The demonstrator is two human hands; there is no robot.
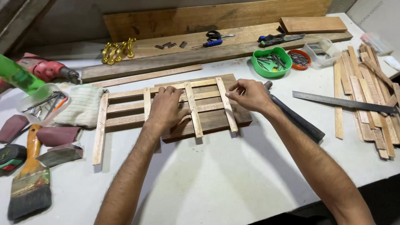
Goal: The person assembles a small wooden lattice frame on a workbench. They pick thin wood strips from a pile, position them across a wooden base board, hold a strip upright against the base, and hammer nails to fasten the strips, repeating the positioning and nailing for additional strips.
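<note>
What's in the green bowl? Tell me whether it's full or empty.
Partly full. The green bowl holds a loose pile of dark nails across its bottom, well below the rim; its green inner wall shows above them.

Red drill (43, 68) and tub of nails (41, 104) near the table's (208, 183) left edge, paintbrush (30, 179) at the near left corner. Green bowl (271, 61), scissors (216, 36) and gold fittings (118, 51) toward the far edge. Steel ruler (343, 102) and wood strips (371, 96) by the right edge.
</note>
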